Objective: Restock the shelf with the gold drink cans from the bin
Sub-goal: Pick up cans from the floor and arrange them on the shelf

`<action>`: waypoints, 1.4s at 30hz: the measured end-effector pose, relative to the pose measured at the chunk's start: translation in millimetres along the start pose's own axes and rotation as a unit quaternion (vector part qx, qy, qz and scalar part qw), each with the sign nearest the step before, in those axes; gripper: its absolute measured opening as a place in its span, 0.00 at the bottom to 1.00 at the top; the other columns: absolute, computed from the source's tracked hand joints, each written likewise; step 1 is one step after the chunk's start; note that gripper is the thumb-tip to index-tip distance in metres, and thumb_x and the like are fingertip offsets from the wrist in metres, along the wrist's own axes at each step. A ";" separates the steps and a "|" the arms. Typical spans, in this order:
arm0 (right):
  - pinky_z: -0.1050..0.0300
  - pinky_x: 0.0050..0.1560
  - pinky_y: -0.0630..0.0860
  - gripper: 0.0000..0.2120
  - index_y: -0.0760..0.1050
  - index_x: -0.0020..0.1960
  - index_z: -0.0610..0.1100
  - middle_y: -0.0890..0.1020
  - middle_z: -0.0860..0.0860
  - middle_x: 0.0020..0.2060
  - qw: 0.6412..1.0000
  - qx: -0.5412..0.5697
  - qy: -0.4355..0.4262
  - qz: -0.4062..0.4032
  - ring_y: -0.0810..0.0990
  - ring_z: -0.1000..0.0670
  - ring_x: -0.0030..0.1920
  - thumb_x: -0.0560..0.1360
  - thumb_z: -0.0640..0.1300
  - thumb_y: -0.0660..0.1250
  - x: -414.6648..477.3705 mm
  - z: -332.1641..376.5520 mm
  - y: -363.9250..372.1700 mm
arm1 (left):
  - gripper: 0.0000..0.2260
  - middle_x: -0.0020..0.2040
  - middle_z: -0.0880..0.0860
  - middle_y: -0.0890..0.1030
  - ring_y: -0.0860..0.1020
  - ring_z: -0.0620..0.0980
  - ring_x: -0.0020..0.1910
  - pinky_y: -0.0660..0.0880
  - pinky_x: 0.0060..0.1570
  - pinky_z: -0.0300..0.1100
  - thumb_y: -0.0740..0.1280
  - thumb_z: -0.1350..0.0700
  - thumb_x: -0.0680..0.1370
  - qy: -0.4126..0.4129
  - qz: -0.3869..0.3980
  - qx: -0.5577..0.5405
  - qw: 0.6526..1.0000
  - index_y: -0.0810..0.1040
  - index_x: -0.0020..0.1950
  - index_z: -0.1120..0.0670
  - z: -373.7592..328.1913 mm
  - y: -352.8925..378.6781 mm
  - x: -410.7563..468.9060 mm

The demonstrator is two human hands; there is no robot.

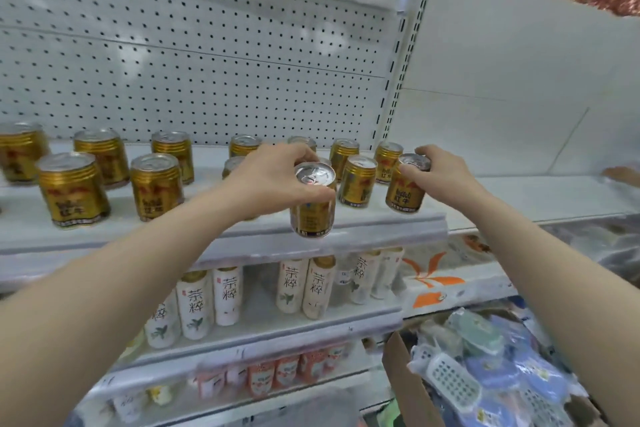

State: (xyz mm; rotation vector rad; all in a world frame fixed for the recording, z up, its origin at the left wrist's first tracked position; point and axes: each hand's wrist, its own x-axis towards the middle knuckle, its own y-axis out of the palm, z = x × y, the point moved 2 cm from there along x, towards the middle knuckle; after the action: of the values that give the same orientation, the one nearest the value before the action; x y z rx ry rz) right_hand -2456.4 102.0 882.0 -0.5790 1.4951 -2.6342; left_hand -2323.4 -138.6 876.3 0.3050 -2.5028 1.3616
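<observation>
Several gold drink cans stand in rows on the white top shelf (381,218), among them one at the front left (71,189). My left hand (273,177) grips a gold can (313,206) by its top, held just above the shelf's front edge. My right hand (436,170) holds the top of another gold can (406,189) that stands near the shelf's right end. The bin is not in view.
A white pegboard back panel (194,55) rises behind the cans. White tea bottles (315,288) fill the shelf below, and orange packs (287,371) the one under that. A cardboard box (408,388) of blue and white goods sits at the lower right.
</observation>
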 end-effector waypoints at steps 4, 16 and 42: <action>0.57 0.50 0.69 0.23 0.70 0.67 0.43 0.79 0.44 0.60 0.998 0.003 -0.035 0.050 0.76 0.44 0.59 0.76 0.53 0.66 37.4 -26.0 18.4 | 0.29 0.57 0.44 0.79 0.76 0.45 0.53 0.76 0.49 0.42 0.72 0.36 0.66 -0.033 -0.010 0.024 0.999 0.75 0.63 0.47 -15.3 21.7 18.9; 0.53 0.64 0.67 0.24 0.65 0.74 0.45 0.69 0.42 0.69 0.982 -0.015 -0.164 0.098 0.70 0.41 0.67 0.79 0.50 0.61 89.4 -58.7 40.7 | 0.26 0.53 0.43 0.80 0.78 0.45 0.50 0.78 0.50 0.46 0.72 0.36 0.66 -0.109 -0.038 0.058 0.992 0.76 0.60 0.45 -41.1 62.0 49.3; 0.63 0.36 0.70 0.31 0.67 0.63 0.48 0.78 0.54 0.49 0.984 0.072 -0.107 0.121 0.76 0.55 0.47 0.65 0.55 0.75 82.8 -127.7 -16.5 | 0.25 0.69 0.54 0.72 0.71 0.54 0.65 0.70 0.60 0.47 0.66 0.45 0.77 -0.065 0.026 0.229 0.971 0.68 0.72 0.53 -64.2 117.1 131.3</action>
State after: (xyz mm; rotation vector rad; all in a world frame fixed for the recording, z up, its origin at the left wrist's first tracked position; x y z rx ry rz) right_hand -2575.6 195.9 861.3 -0.6027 1.2194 -2.3842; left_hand -2474.4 -28.8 861.9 0.4343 -2.2786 1.9953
